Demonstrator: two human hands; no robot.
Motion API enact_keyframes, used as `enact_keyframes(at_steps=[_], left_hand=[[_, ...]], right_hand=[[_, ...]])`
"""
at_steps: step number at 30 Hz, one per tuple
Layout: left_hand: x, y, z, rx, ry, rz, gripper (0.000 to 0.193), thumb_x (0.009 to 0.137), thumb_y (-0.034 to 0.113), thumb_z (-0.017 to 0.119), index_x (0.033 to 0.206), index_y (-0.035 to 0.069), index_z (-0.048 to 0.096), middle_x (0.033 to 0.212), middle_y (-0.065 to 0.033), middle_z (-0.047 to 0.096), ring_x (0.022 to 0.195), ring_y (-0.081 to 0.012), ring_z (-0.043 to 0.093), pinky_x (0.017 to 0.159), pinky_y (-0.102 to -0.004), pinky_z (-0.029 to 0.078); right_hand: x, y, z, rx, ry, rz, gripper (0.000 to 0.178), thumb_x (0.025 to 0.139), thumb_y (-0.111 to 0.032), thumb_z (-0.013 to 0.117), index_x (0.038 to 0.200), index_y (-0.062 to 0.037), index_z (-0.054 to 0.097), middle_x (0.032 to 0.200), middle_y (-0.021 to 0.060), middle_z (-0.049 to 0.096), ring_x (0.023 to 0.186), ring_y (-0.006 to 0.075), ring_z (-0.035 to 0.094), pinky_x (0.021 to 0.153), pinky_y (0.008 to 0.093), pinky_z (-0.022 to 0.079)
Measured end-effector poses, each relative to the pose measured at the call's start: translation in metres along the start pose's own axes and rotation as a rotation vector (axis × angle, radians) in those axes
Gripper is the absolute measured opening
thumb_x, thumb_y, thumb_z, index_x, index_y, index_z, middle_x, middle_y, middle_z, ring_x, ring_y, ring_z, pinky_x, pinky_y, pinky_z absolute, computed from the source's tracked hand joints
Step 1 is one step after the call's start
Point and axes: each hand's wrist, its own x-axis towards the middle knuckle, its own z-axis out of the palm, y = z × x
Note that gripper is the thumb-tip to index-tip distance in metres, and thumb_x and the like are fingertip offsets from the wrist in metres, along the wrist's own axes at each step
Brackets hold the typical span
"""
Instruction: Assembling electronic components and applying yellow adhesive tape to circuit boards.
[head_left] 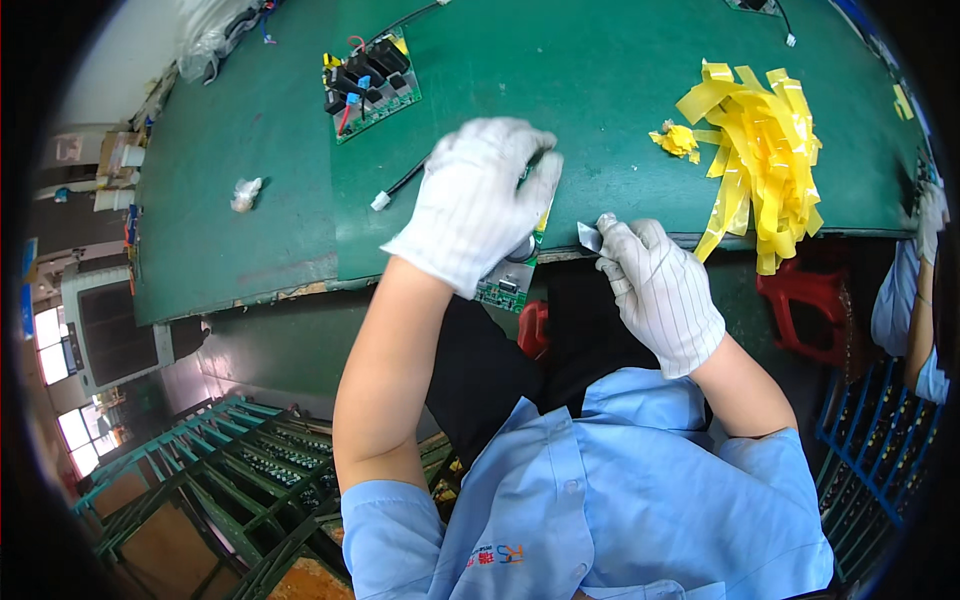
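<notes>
My left hand [485, 195], in a white striped glove, is wrapped over a green circuit board [505, 291] at the table's front edge. One end of the board sticks out past the edge, and most of it is hidden under the glove. A black cable with a white connector [380, 201] comes out to the left of that hand. My right hand [660, 290], gloved too, pinches a small flat silvery blade-like piece [589, 237] just to the right of the board. The rest of that piece is hidden in the fingers.
Another circuit board [372, 85] with black parts lies farther back on the green table [260, 120]. Yellow tape strips [765, 150] hang over the front edge at right, beside a crumpled yellow wad [677, 141]. A white scrap [245, 194] lies left. Another person's gloved hand [932, 215] is far right.
</notes>
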Motion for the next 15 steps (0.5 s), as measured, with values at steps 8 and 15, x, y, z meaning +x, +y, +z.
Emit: enact_keyframes(at_steps=[8, 15], left_hand=[[-0.005, -0.012, 0.024, -0.072, -0.045, 0.014, 0.015, 0.090, 0.018, 0.059, 0.096, 0.008, 0.068, 0.095, -0.0099, 0.069, 0.093, -0.0300, 0.065, 0.087, -0.0422, 0.049], [-0.007, -0.012, 0.019, -0.151, -0.028, -0.044, 0.017, 0.093, 0.019, 0.057, 0.099, 0.007, 0.067, 0.096, -0.0103, 0.070, 0.094, -0.0304, 0.065, 0.087, -0.0430, 0.048]], right_hand=[[0.012, -0.014, 0.003, -0.172, -0.070, -0.088, 0.035, 0.083, -0.013, 0.062, 0.117, -0.0099, 0.065, 0.086, 0.0056, 0.056, 0.076, 0.0217, 0.059, 0.057, 0.0341, 0.050], [0.014, -0.014, 0.009, -0.142, -0.102, -0.076, 0.033, 0.083, -0.013, 0.061, 0.115, -0.0089, 0.066, 0.088, 0.0058, 0.058, 0.080, 0.0234, 0.060, 0.059, 0.0356, 0.051]])
